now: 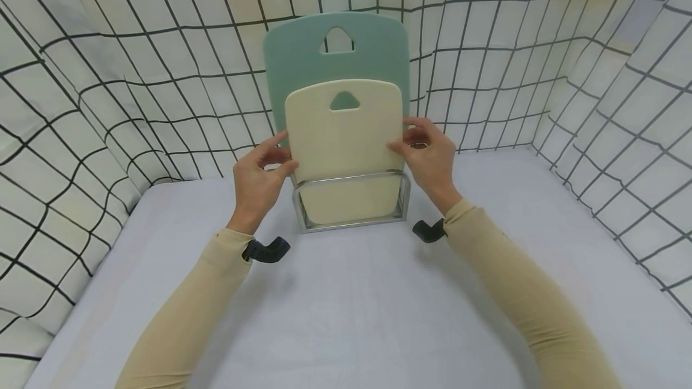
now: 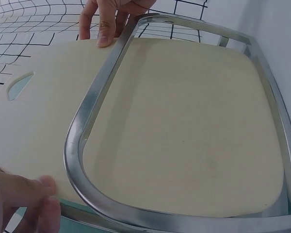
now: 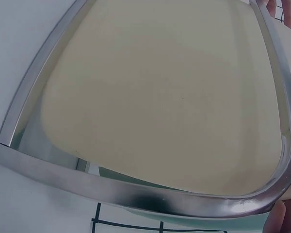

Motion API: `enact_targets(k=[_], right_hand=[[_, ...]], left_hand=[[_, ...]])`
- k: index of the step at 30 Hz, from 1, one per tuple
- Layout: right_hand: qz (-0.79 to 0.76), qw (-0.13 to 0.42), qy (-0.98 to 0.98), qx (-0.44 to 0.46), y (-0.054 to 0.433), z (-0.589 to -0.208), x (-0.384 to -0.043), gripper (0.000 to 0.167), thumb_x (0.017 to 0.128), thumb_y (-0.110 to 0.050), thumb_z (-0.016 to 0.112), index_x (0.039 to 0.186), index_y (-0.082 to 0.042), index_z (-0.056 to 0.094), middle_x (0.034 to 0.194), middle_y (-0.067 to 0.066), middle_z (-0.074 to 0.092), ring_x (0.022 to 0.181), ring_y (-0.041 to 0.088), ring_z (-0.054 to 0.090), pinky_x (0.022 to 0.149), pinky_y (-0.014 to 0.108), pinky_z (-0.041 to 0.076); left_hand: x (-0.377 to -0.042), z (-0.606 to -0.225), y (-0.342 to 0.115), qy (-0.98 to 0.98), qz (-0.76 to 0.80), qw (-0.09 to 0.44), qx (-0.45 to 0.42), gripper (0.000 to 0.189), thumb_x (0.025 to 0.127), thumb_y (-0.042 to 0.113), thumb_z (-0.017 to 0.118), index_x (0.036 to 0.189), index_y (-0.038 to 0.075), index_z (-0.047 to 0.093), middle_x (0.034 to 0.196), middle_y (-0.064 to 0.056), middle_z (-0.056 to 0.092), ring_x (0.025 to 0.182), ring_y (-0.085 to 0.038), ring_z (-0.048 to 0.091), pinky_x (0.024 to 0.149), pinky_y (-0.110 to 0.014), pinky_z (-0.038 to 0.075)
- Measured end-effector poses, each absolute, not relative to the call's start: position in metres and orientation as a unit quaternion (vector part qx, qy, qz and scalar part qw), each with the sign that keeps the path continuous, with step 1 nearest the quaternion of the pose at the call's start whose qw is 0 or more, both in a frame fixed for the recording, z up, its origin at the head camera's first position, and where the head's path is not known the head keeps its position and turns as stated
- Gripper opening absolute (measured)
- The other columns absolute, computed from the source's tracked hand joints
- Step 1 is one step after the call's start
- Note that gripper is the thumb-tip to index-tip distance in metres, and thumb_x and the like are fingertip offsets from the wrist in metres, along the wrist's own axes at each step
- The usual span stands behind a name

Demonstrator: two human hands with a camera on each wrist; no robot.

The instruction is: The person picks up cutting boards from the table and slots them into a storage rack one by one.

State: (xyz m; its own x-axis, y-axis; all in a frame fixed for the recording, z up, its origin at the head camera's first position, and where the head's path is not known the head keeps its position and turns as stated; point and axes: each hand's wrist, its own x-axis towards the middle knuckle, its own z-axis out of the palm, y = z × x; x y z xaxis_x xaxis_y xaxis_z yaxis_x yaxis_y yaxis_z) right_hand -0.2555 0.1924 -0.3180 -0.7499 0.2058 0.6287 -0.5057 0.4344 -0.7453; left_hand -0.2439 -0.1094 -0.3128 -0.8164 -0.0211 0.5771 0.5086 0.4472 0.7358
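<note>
A cream cutting board (image 1: 343,137) stands upright in a shiny metal rack (image 1: 351,177), its lower part behind the rack's front frame. My left hand (image 1: 256,185) pinches the board's left edge between thumb and fingers, just above the frame. On the opposite edge, my right hand (image 1: 434,158) holds it the same way. Behind it rises a larger green cutting board (image 1: 292,59), also upright, its lower part hidden by the cream one. Both boards have a handle hole near the top. In the left wrist view the cream board (image 2: 194,121) shows through the frame (image 2: 87,111).
The rack stands on a white tabletop (image 1: 351,305). Black wire grid panels (image 1: 200,77) rise behind and at both sides, with pale sheeting beyond them. A black wrist mount (image 1: 267,251) sticks out from the left sleeve, another (image 1: 429,231) from the right.
</note>
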Motion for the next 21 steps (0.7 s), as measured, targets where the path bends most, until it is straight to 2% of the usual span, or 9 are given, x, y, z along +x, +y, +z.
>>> enact_targets(k=[2,5,8,10,17,21], right_hand=[[0.523,0.337,-0.777,0.095,0.1924,-0.3180,-0.2556,0.041,0.082,-0.009,0.087,0.120,-0.006,0.070,0.097,0.017,0.074,0.085,0.017,0.066,0.077,0.010,0.055],[0.523,0.332,-0.779,0.093,0.1923,-0.3182,-0.2558,0.041,0.083,-0.010,0.087,0.120,-0.006,0.070,0.098,0.016,0.074,0.085,0.016,0.066,0.077,0.010,0.055],[0.524,0.330,-0.779,0.094,0.1919,-0.3188,-0.2568,0.041,0.083,-0.010,0.086,0.121,-0.006,0.070,0.099,0.016,0.074,0.086,0.016,0.066,0.076,0.010,0.055],[0.524,0.331,-0.779,0.096,0.1918,-0.3191,-0.2579,0.041,0.083,-0.010,0.086,0.121,-0.006,0.071,0.099,0.017,0.074,0.088,0.018,0.067,0.076,0.010,0.055],[0.513,0.325,-0.788,0.098,0.1920,-0.3188,-0.2596,0.042,0.084,-0.011,0.086,0.123,-0.006,0.071,0.102,0.016,0.075,0.094,0.025,0.070,0.078,0.012,0.055],[0.500,0.325,-0.797,0.094,0.1950,-0.3205,-0.2610,0.043,0.085,-0.014,0.085,0.125,-0.008,0.070,0.103,0.014,0.073,0.094,0.023,0.069,0.081,0.015,0.057]], left_hand=[[-0.2441,-0.3128,-0.1098,-0.809,-0.505,0.261,-0.150,0.052,0.089,0.000,0.077,0.137,0.015,0.068,0.110,-0.018,0.077,0.087,0.003,0.067,0.073,-0.008,0.056],[-0.2443,-0.3134,-0.1103,-0.809,-0.508,0.257,-0.148,0.052,0.089,0.001,0.077,0.138,0.016,0.068,0.112,-0.018,0.077,0.090,-0.012,0.073,0.070,-0.007,0.056],[-0.2443,-0.3137,-0.1109,-0.811,-0.504,0.258,-0.149,0.053,0.089,0.000,0.077,0.138,0.016,0.067,0.113,-0.019,0.076,0.097,-0.026,0.075,0.072,-0.005,0.055],[-0.2444,-0.3134,-0.1111,-0.813,-0.498,0.261,-0.152,0.053,0.089,0.000,0.077,0.139,0.015,0.067,0.113,-0.019,0.076,0.099,-0.031,0.074,0.073,-0.004,0.053],[-0.2450,-0.3116,-0.1131,-0.824,-0.470,0.267,-0.168,0.053,0.090,0.001,0.076,0.140,0.014,0.064,0.113,-0.019,0.076,0.098,-0.034,0.076,0.076,-0.001,0.050],[-0.2446,-0.3120,-0.1173,-0.834,-0.447,0.276,-0.169,0.051,0.092,0.005,0.075,0.141,0.015,0.064,0.110,-0.017,0.076,0.095,-0.034,0.077,0.074,0.000,0.049]])
